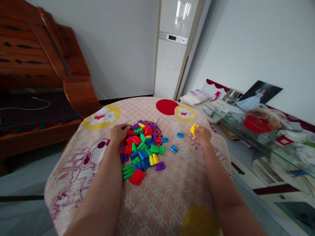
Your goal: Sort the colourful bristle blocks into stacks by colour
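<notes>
A pile of plastic building blocks in red, green, blue, yellow and purple lies on the patterned tablecloth. My left hand rests at the pile's upper left edge, its fingers curled in beside red and purple blocks; what they grip, if anything, is hidden. On the right, my right hand is closed on yellow building blocks, partly covered by the fingers. Between the hands, two blue blocks lie apart from the pile: one blue block farther back and another blue block nearer.
A carved wooden bench stands at the left. Behind the table rises a tall white cabinet-like unit. To the right, a glass-topped stand carries papers, a red bowl and plastic bags.
</notes>
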{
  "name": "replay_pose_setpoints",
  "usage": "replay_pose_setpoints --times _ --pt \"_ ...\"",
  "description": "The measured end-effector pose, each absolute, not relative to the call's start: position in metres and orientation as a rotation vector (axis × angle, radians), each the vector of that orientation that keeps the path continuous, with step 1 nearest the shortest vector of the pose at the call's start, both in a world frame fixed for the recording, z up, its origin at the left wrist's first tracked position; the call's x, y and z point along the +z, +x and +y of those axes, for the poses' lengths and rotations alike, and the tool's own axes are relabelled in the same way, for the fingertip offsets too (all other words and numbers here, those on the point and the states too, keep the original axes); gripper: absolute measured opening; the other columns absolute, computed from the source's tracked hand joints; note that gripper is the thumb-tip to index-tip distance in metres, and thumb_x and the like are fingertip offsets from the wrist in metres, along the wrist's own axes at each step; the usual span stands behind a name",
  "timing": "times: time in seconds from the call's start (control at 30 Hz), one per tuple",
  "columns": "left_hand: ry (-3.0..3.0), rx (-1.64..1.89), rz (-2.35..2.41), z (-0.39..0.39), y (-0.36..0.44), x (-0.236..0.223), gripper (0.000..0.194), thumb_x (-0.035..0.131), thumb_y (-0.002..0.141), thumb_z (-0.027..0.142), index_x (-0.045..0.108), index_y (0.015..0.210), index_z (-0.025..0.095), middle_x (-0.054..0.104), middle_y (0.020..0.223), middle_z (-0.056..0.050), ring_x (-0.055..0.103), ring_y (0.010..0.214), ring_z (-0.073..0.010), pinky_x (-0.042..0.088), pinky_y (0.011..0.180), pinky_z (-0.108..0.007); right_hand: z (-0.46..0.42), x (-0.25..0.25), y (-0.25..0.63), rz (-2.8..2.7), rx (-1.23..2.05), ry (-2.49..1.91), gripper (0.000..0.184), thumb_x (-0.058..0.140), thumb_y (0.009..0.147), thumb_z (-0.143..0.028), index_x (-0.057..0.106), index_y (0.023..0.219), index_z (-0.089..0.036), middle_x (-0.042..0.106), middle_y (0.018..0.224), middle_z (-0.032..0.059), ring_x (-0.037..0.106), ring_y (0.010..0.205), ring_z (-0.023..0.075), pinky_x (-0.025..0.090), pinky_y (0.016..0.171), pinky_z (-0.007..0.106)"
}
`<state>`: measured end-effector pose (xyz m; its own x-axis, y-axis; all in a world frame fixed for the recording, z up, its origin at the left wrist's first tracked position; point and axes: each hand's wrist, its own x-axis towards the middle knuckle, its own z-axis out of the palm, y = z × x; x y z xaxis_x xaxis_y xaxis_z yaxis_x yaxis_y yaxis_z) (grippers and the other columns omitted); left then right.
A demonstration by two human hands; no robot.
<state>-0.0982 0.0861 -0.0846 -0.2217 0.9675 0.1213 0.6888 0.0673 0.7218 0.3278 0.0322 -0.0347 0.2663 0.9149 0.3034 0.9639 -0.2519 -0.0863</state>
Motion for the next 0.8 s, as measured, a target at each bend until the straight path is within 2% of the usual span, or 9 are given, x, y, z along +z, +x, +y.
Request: replay_pose_setpoints --times 0.23,0.43,0.53,0.67,0.8 --pt "1.62 0.956 1.963 0.086 -0.097 -0.084 0.037 0.055 0.08 0.035 0.078 0.104 0.018 0.078 0.098 -0.008 0.069 0.089 -0.0236 0.05 0.081 -0.03 0.028 -0.03 0.3 -1.732 -0.259 -2.214 0.024 0.054 0.091 -0.027 0.074 0.102 -0.02 0.075 0.093 0.0122 0.068 0.085 0.022 0.043 0.071 0.029" --pt "1.608 0.952 1.954 0.083 -0.095 -0.079 0.039 0.054 0.08 0.033 0.077 0.107 0.017 0.078 0.1 -0.008 0.069 0.091 -0.0226 0.05 0.082 -0.028 0.038 -0.02 0.207 -2.06 -0.057 -1.824 0.025 0.049 0.097 -0.027 0.073 0.096 -0.018 0.073 0.098 0.0101 0.065 0.088 0.0186 0.041 0.077 0.027" --pt "1.615 0.932 1.957 0.082 -0.094 -0.076 0.038 0.054 0.08 0.033 0.077 0.106 0.017 0.078 0.099 -0.007 0.069 0.093 -0.0226 0.049 0.081 -0.027 0.054 -0.016 0.152 -2.235 -0.009 -1.626 0.027 0.047 0.099 -0.028 0.071 0.099 -0.016 0.071 0.101 0.0103 0.063 0.096 0.0192 0.043 0.083 0.027" --pt "1.611 0.946 1.925 0.08 -0.095 -0.076 0.039 0.053 0.079 0.034 0.077 0.105 0.017 0.078 0.097 -0.006 0.069 0.089 -0.0224 0.05 0.078 -0.027 0.081 -0.017 0.094 -2.389 -0.029 -1.485 0.027 0.048 0.099 -0.029 0.069 0.107 -0.012 0.068 0.11 0.0148 0.061 0.106 0.0228 0.044 0.092 0.031" --pt "1.599 1.0 1.885 0.08 -0.096 -0.081 0.041 0.053 0.079 0.035 0.077 0.106 0.016 0.078 0.099 -0.007 0.069 0.086 -0.0217 0.05 0.077 -0.027 0.101 -0.023 0.074 -2.47 0.014 -1.584 0.025 0.05 0.094 -0.018 0.07 0.107 -0.011 0.07 0.11 0.0175 0.065 0.104 0.0248 0.046 0.089 0.032"
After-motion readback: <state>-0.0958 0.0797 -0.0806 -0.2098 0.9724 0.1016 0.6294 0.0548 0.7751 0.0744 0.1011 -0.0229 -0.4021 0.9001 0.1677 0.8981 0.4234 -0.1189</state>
